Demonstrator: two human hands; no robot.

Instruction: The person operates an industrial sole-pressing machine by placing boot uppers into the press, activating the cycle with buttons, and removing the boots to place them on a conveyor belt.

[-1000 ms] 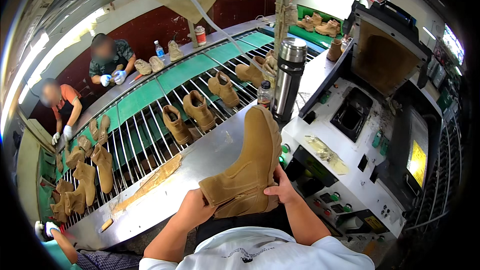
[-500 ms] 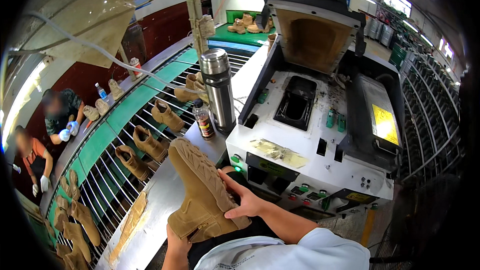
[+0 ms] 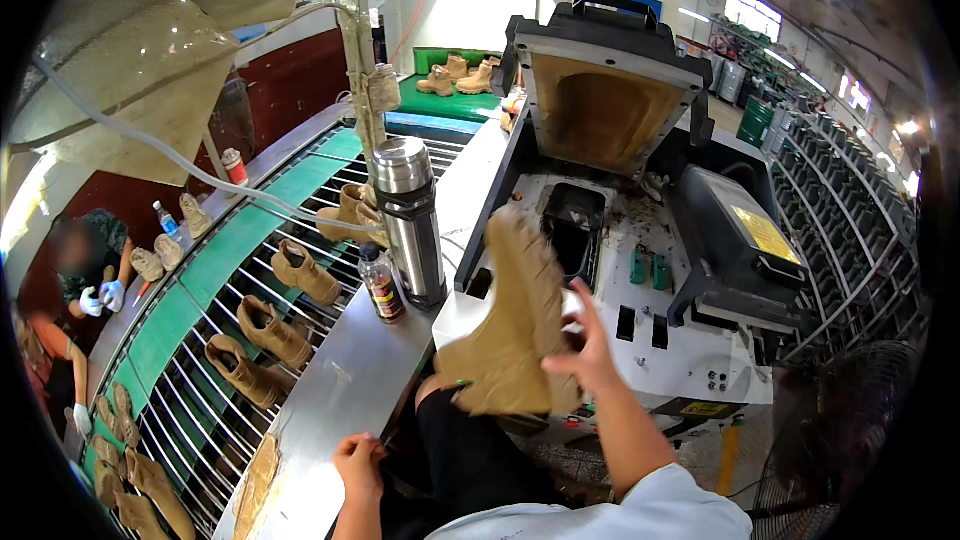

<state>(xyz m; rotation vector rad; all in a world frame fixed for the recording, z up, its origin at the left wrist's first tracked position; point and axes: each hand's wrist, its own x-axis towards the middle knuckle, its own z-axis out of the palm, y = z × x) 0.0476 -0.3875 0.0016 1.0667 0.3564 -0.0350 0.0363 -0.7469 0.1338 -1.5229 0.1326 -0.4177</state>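
Observation:
A tan ankle boot [image 3: 510, 330] is in my right hand [image 3: 590, 345], blurred a little by motion. My fingers and thumb grip its thick treaded sole, the toe points up, and the shaft hangs at the bottom. The boot is in front of a white machine [image 3: 690, 360] whose black padded lid [image 3: 610, 90] stands raised over a dark boot-shaped well [image 3: 573, 225]. Low by the metal table edge, my left hand [image 3: 360, 465] is closed with fingers curled, and nothing shows in it.
On the metal ledge [image 3: 345, 370] stand a steel thermos [image 3: 412, 230] and a dark drink bottle [image 3: 380, 285]. Beyond runs a roller conveyor [image 3: 190, 390] bearing several tan boots [image 3: 270, 330]. Two people [image 3: 95, 260] work at the far left. A rack [image 3: 850, 250] and a fan [image 3: 850, 440] are at right.
My right hand has carried the boot rightward toward the machine. My left hand has let go of the boot and sits apart, low by the table. The view has shifted slightly.

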